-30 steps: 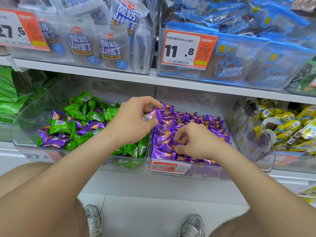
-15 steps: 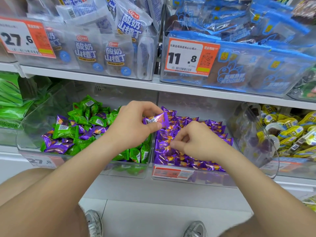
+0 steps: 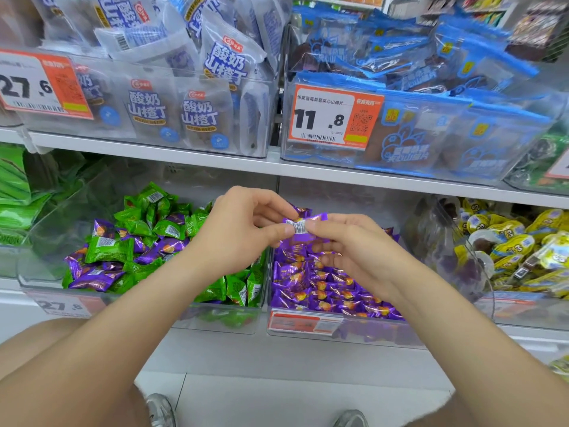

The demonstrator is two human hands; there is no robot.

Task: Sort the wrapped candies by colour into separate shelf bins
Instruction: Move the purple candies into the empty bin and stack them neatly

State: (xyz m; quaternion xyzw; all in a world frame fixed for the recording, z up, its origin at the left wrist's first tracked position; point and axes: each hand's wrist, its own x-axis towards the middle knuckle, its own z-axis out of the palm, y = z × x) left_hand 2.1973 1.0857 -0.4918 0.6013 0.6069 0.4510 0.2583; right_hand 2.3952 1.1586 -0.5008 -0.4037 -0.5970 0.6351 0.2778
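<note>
- left hand (image 3: 243, 231): thumb and forefinger pinch the left end of one purple foil-wrapped candy (image 3: 303, 221). Its barcode patch faces the camera.
- right hand (image 3: 348, 248): fingertips pinch the right end of the same candy. The other fingers are loosely curled below it.
- The held candy is in the air between both hands, over the back part of the right clear plastic bin (image 3: 354, 332) and close to the gap between the two lower bins.
- Right bin: pile of purple wrapped candies (image 3: 326, 291), no other colour visible in it. There is an orange label on the front wall.
- left clear plastic bin (image 3: 215, 323), just beside it: mixed load. The green wrapped candies (image 3: 144, 220) have stray purple candies (image 3: 95, 277) among them, mostly toward the left front. The front tag reads 27.8.
- Further right: yellow packets (image 3: 508, 245) in another clear bin.
- white upper shelf (image 3: 200, 157): on the left, a bin of white pouches with blue print (image 3: 197, 115), tag 27.6. On the right, a bin of blue-edged pouches (image 3: 431, 131) with an orange price tag (image 3: 335, 115) reading 11.8.
- Bottom edge: two grey shoes (image 3: 160, 411) on a pale tiled floor.
</note>
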